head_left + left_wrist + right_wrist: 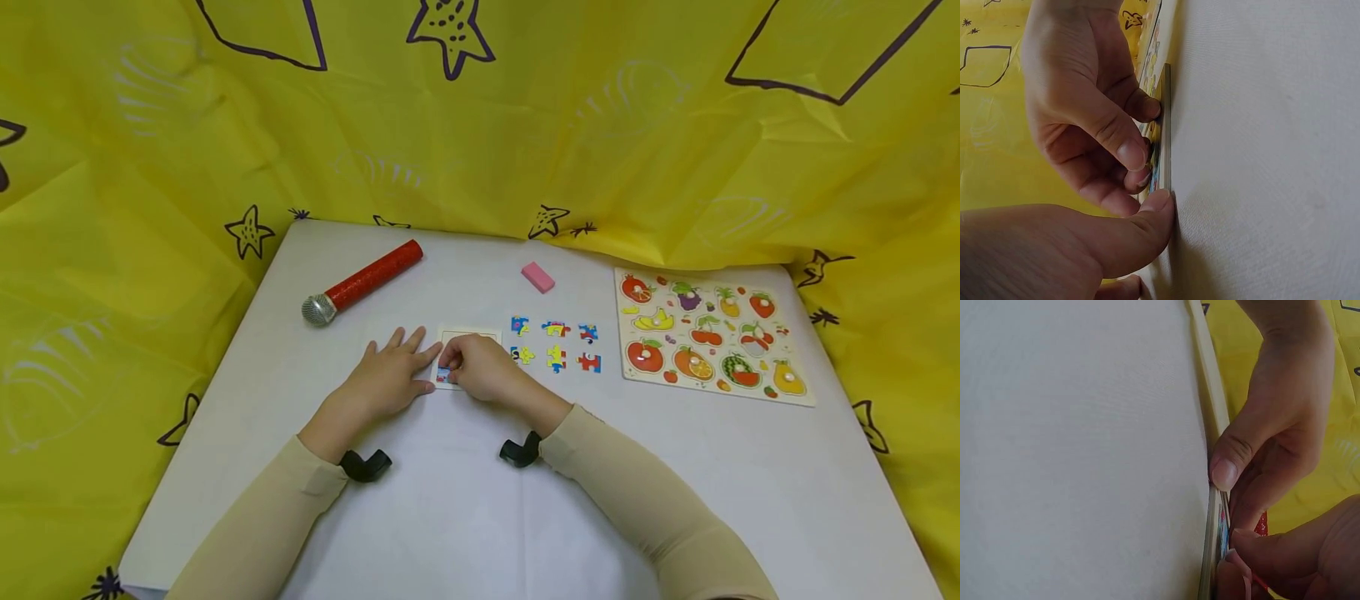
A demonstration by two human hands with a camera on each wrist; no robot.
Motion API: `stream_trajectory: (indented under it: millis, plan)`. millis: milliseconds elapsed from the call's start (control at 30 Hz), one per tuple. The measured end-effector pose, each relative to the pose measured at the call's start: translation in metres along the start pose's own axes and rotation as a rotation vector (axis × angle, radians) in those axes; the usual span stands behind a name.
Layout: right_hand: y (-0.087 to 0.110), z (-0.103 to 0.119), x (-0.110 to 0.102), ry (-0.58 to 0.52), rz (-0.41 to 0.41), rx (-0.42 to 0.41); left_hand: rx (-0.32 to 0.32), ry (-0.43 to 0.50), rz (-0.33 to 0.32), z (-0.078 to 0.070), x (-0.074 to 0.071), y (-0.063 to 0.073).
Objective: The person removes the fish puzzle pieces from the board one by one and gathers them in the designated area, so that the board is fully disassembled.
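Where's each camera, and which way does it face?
On the head: facing forward-down at the table; left hand, right hand, sleeves show.
On the left wrist: facing the small board low from the left; both hands show.
On the right wrist: facing it low from the right; both hands show.
Wrist views share: small board, yellow cloth.

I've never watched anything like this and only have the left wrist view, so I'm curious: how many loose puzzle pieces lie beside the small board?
Observer: Six; the head view shows the loose puzzle pieces in two rows, right of the small board.
Visitor: Is anything lying just beyond those?
Observer: Yes, a pink block, on the far side of the two rows.
Visitor: And farther out past the left hand?
Observer: A red microphone, lying slantwise, its silver head toward the left.
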State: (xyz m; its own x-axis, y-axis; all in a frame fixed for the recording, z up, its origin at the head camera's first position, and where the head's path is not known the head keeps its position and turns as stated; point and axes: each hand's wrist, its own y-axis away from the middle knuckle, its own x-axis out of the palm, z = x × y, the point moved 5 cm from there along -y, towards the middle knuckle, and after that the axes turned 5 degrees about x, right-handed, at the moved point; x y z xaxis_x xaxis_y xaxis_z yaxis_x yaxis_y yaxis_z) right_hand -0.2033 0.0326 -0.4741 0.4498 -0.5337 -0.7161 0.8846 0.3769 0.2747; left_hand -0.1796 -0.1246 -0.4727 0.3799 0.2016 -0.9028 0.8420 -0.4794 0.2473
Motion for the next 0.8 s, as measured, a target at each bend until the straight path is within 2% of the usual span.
stream_trajectory:
  millis: [500,800]
  plan:
    - [0.005,0.0004,0.0007,0.025,0.002,0.019,-0.006,-0.017,0.009,0.0003,0.0016,-0.0009]
    - [0.0035,-0.0003,0.0003,-0.007,0.016,0.025,-0.012,-0.013,0.01,-0.0011,-0.0001,0.0]
